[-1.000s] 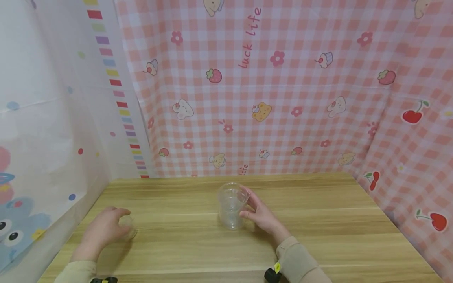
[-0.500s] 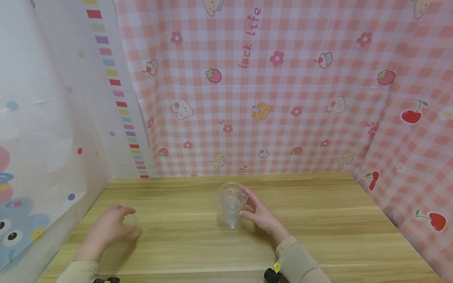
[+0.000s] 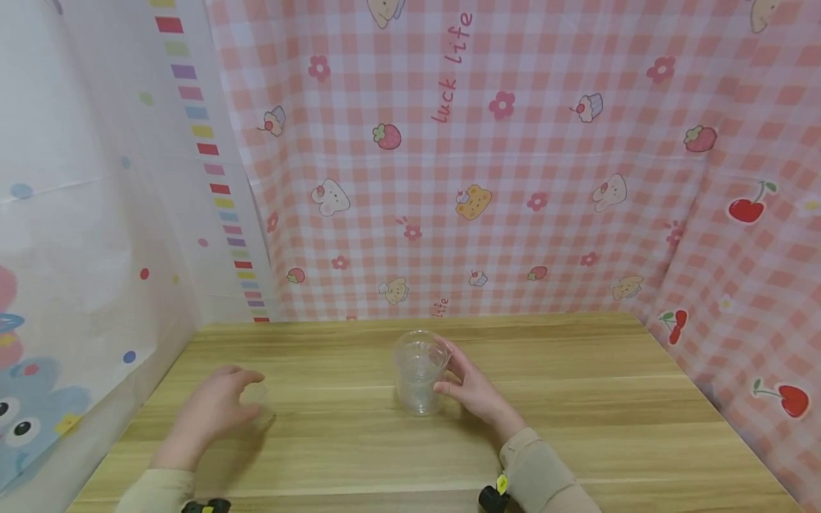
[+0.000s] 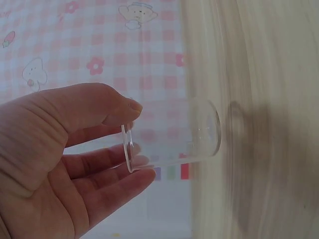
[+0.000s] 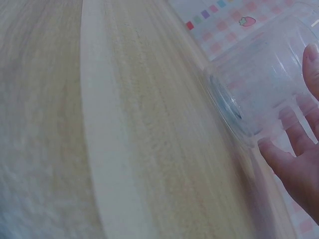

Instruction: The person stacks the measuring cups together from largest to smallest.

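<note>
A small clear cup (image 4: pixel 174 132) is pinched near its rim between the thumb and fingers of my left hand (image 3: pixel 214 407), over the left part of the table. In the left wrist view its base looks slightly apart from the wood, with a shadow beside it. Near the table's middle a larger clear plastic cup (image 3: pixel 418 381) stands upright. My right hand (image 3: pixel 473 393) holds this larger cup from its right side, thumb in front and fingers curled behind. The right wrist view shows the larger cup's base at the table surface.
The wooden table (image 3: pixel 359 456) reaches back to a pink checked cloth (image 3: pixel 410 171) hung behind it. A white cloth (image 3: pixel 96 214) with coloured dots borders the left side, and more checked cloth hangs at the right.
My left hand has moved to the right with the small clear cup. My right hand and the larger cup have stayed in place.
</note>
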Demonstrator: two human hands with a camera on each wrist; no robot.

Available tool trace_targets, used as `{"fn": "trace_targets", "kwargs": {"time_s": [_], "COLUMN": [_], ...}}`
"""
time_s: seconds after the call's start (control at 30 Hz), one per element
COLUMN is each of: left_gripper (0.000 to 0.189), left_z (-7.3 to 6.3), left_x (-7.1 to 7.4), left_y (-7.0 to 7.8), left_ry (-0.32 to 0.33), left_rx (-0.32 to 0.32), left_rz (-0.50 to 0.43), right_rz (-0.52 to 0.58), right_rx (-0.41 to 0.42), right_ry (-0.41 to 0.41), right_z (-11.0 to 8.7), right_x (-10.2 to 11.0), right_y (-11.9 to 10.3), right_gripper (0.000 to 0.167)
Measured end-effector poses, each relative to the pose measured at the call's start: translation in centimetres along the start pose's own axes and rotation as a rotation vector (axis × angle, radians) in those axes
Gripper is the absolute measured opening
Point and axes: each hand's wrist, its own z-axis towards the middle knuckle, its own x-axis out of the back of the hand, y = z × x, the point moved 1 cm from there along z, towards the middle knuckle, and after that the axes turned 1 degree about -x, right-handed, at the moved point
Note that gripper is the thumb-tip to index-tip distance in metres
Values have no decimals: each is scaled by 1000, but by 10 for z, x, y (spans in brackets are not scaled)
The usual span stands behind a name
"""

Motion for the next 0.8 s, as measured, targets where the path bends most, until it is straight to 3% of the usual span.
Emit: {"fn": "trace_targets", "kwargs": {"time_s": [0.37,0.8], "left_gripper": [42,42], "left_z": [9,17], "left_x": [-5,-9], "left_y": [14,30], "left_ry": [-5,-21], "left_rx": [-44,-44], "left_rz": [-2,-23], "right_rz": [-8,-11], "right_rx": [-21,-17], "right_ry": [5,4], "right_z": [0,0], "right_x": [0,1], "right_y": [1,1], "right_gripper": [82,81]}}
